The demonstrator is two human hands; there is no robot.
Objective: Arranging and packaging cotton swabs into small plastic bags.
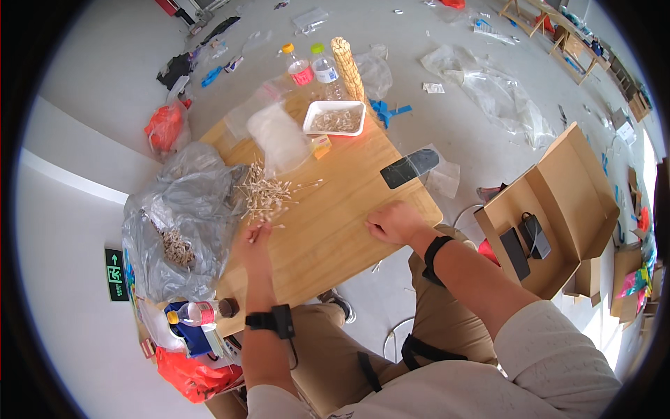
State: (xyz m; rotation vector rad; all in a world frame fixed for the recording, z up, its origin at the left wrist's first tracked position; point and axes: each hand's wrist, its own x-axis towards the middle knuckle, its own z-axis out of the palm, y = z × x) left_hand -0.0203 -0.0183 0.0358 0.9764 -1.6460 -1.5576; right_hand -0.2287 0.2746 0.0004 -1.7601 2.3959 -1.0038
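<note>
A loose pile of cotton swabs (265,190) lies on the wooden table (335,209), left of its middle. At the near edge of that pile is my left hand (254,243), its fingers pinched together around a cotton swab, of which only a pale tip shows. My right hand (396,222) rests closed on the table's right part, apart from the pile. Whatever its curled fingers may hold is hidden. Beyond the pile, a white tray (307,127) contains more swabs, with a small yellow box (321,146) beside it and a clear plastic bag (279,140) to its left.
A grey plastic bag (202,202) with swabs inside covers the table's left side. Two bottles (300,70) and a tan woven-looking roll (347,66) stand at the far edge. A dark phone-shaped item (410,168) lies at the right edge. An open cardboard box (558,202) is further right.
</note>
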